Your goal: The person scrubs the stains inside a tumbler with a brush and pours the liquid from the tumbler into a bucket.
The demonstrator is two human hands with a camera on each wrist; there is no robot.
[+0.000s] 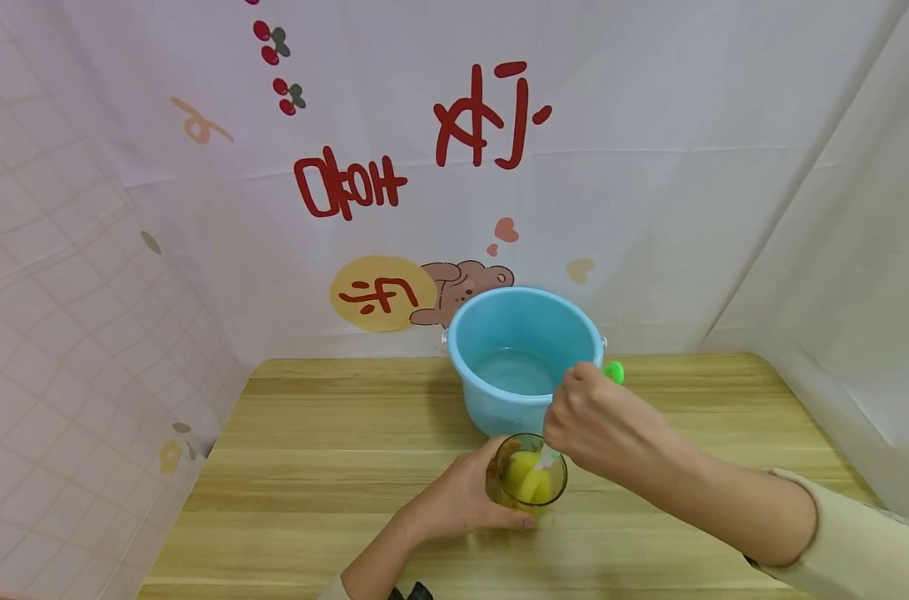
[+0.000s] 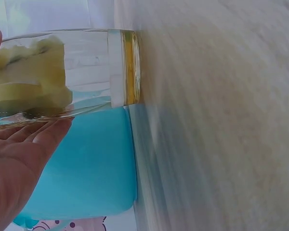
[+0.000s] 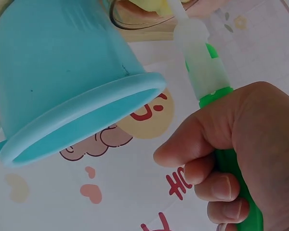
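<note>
A clear glass cup [image 2: 89, 62] with an amber-tinted rim and base is gripped by my left hand [image 1: 457, 497], its thumb and fingers on opposite sides. The base appears to stand on the wooden table. My right hand [image 1: 591, 414] curls around the green handle of a sponge cup brush [image 3: 201, 62], whose white neck slants down into the cup. Its yellow sponge head [image 1: 524, 468] is inside the cup. In the left wrist view the sponge looks squeezed against the glass, above the base.
A light blue bucket [image 1: 491, 408] with a little water in it stands just behind the cup. The wooden table [image 1: 334, 467] ends at a white printed cloth [image 1: 649, 208] behind it, with more cloth on both sides.
</note>
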